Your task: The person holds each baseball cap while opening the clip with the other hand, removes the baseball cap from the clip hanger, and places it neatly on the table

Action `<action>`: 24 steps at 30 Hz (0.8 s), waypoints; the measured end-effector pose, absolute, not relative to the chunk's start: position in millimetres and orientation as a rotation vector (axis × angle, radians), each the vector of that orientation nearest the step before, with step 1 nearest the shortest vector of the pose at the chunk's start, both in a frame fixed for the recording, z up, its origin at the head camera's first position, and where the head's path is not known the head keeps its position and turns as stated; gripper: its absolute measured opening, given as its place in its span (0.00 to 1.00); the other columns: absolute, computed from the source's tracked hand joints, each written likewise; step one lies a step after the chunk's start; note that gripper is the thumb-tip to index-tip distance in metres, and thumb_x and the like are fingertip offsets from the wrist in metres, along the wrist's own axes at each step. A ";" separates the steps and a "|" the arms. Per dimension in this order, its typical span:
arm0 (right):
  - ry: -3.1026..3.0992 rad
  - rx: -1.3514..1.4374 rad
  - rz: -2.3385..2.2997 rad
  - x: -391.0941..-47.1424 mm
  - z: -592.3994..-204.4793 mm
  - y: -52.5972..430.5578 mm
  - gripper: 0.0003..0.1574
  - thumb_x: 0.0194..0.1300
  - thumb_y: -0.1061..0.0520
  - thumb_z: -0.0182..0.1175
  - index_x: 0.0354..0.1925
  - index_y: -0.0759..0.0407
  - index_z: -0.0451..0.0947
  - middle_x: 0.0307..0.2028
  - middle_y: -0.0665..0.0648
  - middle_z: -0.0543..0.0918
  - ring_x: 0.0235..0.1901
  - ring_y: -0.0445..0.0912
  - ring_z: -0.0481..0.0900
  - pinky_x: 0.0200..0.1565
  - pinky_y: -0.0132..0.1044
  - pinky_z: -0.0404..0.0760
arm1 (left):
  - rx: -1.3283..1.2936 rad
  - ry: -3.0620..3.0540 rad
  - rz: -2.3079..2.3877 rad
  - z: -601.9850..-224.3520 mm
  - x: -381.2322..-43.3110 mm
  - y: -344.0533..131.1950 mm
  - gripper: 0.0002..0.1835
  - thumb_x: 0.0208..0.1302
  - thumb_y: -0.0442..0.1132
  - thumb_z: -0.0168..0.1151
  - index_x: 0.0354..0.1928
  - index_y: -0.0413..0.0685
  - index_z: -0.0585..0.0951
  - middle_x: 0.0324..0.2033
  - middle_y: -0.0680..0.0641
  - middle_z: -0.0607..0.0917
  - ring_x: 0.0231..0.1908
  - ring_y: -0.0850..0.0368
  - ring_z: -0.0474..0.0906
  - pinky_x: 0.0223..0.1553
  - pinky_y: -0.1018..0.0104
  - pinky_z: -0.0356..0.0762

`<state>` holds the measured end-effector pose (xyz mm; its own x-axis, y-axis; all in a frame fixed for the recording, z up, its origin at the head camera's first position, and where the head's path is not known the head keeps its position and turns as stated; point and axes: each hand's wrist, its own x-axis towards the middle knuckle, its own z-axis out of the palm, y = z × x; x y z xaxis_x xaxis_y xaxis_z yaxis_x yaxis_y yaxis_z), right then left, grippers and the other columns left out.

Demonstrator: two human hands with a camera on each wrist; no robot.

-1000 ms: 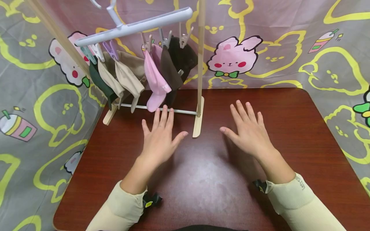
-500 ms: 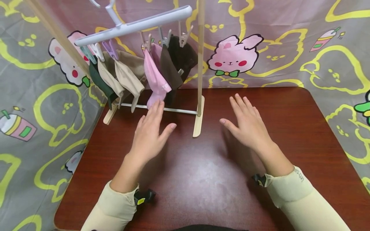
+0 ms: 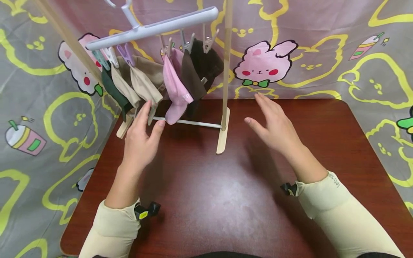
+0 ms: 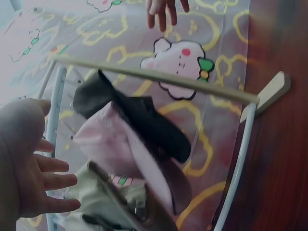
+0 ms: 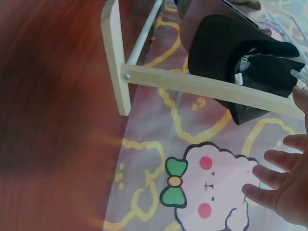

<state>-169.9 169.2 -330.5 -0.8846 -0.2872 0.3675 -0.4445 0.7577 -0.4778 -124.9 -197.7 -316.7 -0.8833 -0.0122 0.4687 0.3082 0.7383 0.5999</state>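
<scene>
Several baseball caps hang by clothespins from a pale blue hanger (image 3: 155,31) on a small wooden rack (image 3: 227,68). From left to right come a dark green cap (image 3: 115,91), beige caps (image 3: 143,84), a pink cap (image 3: 175,91) and dark caps (image 3: 206,61). My left hand (image 3: 138,143) is raised in front of the beige caps, fingers spread and holding nothing; whether a fingertip touches a brim I cannot tell. My right hand (image 3: 277,129) hovers to the right of the rack, thumb apart from the fingers, also holding nothing.
The rack's wooden foot (image 3: 222,138) and white lower bar (image 3: 196,123) stand on a dark red-brown table (image 3: 219,200). A cartoon-printed cloth (image 3: 322,46) rises behind and at both sides of it.
My left hand has moved left from below the pink cap to in front of the beige caps, turning thumb-up. My right hand has tilted and risen a little. The caps hang as before.
</scene>
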 end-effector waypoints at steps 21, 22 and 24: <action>-2.587 0.537 1.033 -207.1 -312.4 136.7 0.43 0.67 0.41 0.61 0.75 0.48 0.59 0.71 0.56 0.66 0.71 0.51 0.62 0.72 0.50 0.59 | 0.083 -2.177 -1.486 -302.8 -173.0 -271.3 0.30 0.74 0.45 0.50 0.74 0.46 0.61 0.70 0.43 0.68 0.71 0.58 0.62 0.71 0.68 0.59; -2.579 0.539 1.045 -208.7 -312.6 134.9 0.43 0.67 0.42 0.61 0.75 0.49 0.59 0.71 0.56 0.67 0.70 0.52 0.64 0.71 0.50 0.60 | 0.101 -2.180 -1.485 -300.8 -175.0 -274.3 0.30 0.75 0.45 0.50 0.75 0.47 0.60 0.70 0.44 0.68 0.71 0.59 0.61 0.71 0.68 0.58; -2.567 0.542 1.068 -211.7 -312.0 130.9 0.43 0.67 0.42 0.61 0.75 0.49 0.59 0.71 0.56 0.67 0.70 0.51 0.65 0.71 0.50 0.61 | 0.131 -2.178 -1.485 -296.7 -179.8 -280.6 0.30 0.75 0.46 0.49 0.75 0.48 0.60 0.71 0.44 0.67 0.71 0.61 0.61 0.71 0.68 0.58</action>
<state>-211.7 130.9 -312.0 -0.8810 -0.2240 0.4168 -0.4535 0.6509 -0.6088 -179.8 -280.6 -296.7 -0.8718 -0.3478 0.3450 0.1941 0.4013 0.8951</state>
